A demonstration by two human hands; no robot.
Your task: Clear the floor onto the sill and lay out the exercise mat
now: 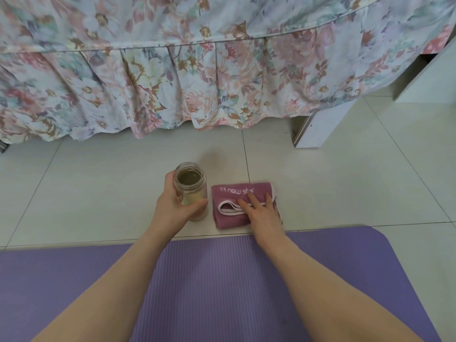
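- Exercise mat (222, 280): purple, ribbed, already flat on the tiled floor (345, 181) nearest the viewer, one rounded corner showing. Laying-out looks done.
- Bed skirt (172, 95): floral, hanging beyond the items.
- Folded towel (229, 218): mauve, white lettering and white loop; on the floor just past the mat edge. Right hand (261, 211) rests flat on it, fingers spread.
- Glass jar (191, 191): lidless, yellowish contents, upright. Left hand (172, 206) wrapped around it.
- Step in hand, by judgement: floor items. Next: keep jar level.
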